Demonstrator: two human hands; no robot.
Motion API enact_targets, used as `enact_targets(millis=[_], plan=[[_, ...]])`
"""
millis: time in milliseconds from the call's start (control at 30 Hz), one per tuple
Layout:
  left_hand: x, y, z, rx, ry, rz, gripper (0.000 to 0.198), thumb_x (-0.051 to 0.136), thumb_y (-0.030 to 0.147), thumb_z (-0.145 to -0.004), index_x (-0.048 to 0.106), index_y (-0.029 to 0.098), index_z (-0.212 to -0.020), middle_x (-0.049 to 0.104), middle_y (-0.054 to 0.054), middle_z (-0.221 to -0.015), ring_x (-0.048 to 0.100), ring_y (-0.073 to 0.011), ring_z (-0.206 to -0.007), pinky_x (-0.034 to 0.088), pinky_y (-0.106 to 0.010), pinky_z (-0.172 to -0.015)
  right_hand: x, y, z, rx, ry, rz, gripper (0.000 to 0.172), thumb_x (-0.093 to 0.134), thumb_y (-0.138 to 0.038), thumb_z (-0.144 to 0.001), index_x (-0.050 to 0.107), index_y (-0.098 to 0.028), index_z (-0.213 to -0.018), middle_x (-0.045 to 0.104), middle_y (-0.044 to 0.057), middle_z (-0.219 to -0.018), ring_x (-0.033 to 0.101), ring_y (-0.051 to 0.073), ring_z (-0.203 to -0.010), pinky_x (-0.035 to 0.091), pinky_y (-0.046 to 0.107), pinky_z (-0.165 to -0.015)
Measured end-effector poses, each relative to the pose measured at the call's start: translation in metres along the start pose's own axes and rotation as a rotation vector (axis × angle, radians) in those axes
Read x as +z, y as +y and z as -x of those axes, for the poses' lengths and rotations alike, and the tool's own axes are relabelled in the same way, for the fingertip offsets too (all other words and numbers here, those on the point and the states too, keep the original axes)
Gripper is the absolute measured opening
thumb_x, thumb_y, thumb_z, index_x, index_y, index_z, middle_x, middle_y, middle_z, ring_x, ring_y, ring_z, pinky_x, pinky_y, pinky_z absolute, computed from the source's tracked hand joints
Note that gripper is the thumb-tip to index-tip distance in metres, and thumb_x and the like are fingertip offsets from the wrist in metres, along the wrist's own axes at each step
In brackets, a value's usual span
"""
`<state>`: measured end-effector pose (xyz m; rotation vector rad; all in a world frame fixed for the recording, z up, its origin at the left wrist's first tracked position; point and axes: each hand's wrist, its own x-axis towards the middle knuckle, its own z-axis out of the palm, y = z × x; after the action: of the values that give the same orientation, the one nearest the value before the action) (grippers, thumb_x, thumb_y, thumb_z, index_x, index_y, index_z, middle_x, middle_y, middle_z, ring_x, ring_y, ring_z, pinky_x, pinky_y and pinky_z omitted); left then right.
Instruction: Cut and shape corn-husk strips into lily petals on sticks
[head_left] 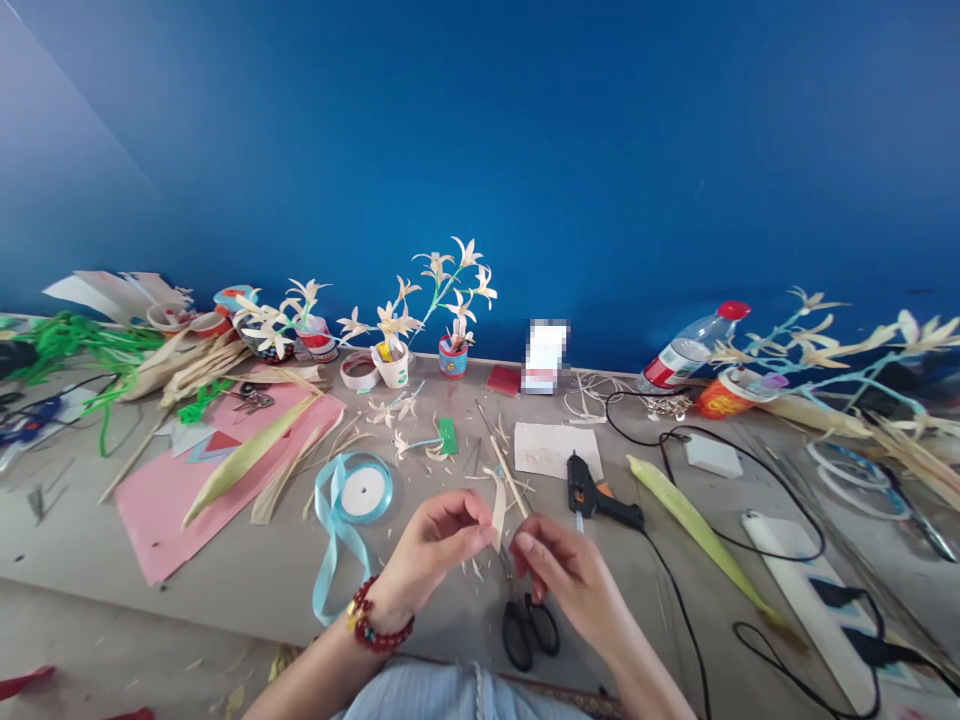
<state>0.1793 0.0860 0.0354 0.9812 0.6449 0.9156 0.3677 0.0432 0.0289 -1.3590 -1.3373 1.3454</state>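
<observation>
My left hand, with a red bead bracelet at the wrist, pinches a narrow pale husk strip between thumb and fingertips. Close beside it on the right, my right hand has its fingers curled together near the lower end of a thin stick; whether it grips anything is hidden. Black-handled scissors lie just below both hands. A roll of light blue ribbon rests to the left, its loose end trailing toward the table edge. On the right is a black glue gun beside a white paper.
Cups of pale husk flowers stand along the blue wall. Pink paper with husks covers the left side. At right are a bottle, a green husk, a power strip and looping black cables. Small scraps litter the middle.
</observation>
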Motion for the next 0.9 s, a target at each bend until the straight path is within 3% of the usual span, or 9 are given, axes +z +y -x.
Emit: enact_targets(millis=[133,333,467,600,767,900], plan=[[0.0,0.004,-0.003,0.001,0.056,0.022,0.021,0.08,0.031,-0.074,0.066,0.014,-0.076,0.06,-0.002,-0.077,0.051,-0.0119,-0.07,0.039,-0.023,-0.068,-0.009,0.027,0.02,0.05,-0.031,0.378,0.033,0.063,-0.047,-0.086,0.06,-0.02,-0.066,0.055,-0.003,-0.056,0.05,0.013,-0.049,0.038,0.021,-0.046],[0.008,0.007,-0.006,-0.003,0.019,-0.029,0.02,0.072,0.031,-0.081,0.061,0.015,-0.077,0.064,-0.003,-0.073,0.054,-0.0138,-0.07,0.041,-0.024,-0.069,-0.01,0.026,0.031,-0.014,0.155,0.168,0.035,0.058,-0.052,-0.088,0.061,-0.02,-0.073,0.057,-0.001,-0.06,0.053,0.015,-0.049,0.042,0.023,-0.046],[0.004,0.005,-0.002,0.047,0.024,-0.098,0.015,0.068,0.029,-0.085,0.059,0.016,-0.083,0.061,-0.002,-0.077,0.052,-0.013,-0.071,0.04,-0.024,-0.069,-0.013,0.017,0.026,-0.066,0.032,0.466,0.027,0.059,-0.038,-0.088,0.061,-0.021,-0.067,0.06,0.0,-0.062,0.057,0.017,-0.057,0.039,0.025,-0.053],[-0.008,0.01,0.003,0.145,0.047,-0.172,0.015,0.065,0.03,-0.088,0.057,0.018,-0.087,0.057,-0.002,-0.081,0.053,-0.0144,-0.076,0.039,-0.024,-0.068,-0.014,0.027,0.033,0.074,-0.132,0.832,0.013,0.069,-0.03,-0.079,0.063,-0.022,-0.07,0.069,-0.001,-0.07,0.063,0.018,-0.064,0.034,0.025,-0.057],[-0.016,0.02,0.005,0.247,0.07,-0.349,0.014,0.066,0.029,-0.088,0.061,0.017,-0.084,0.055,-0.004,-0.082,0.052,-0.0161,-0.079,0.04,-0.025,-0.069,-0.004,0.045,0.045,0.136,-0.052,1.071,0.013,0.074,-0.024,-0.071,0.061,-0.022,-0.071,0.071,0.0,-0.073,0.064,0.02,-0.066,0.027,0.026,-0.056],[-0.016,0.023,0.002,0.304,0.024,-0.312,0.013,0.069,0.026,-0.085,0.06,0.017,-0.082,0.056,-0.005,-0.084,0.054,-0.0181,-0.083,0.044,-0.029,-0.077,0.003,0.05,0.047,0.13,0.01,1.129,0.014,0.071,-0.026,-0.073,0.059,-0.023,-0.066,0.069,0.001,-0.064,0.065,0.022,-0.061,0.025,0.027,-0.054]])
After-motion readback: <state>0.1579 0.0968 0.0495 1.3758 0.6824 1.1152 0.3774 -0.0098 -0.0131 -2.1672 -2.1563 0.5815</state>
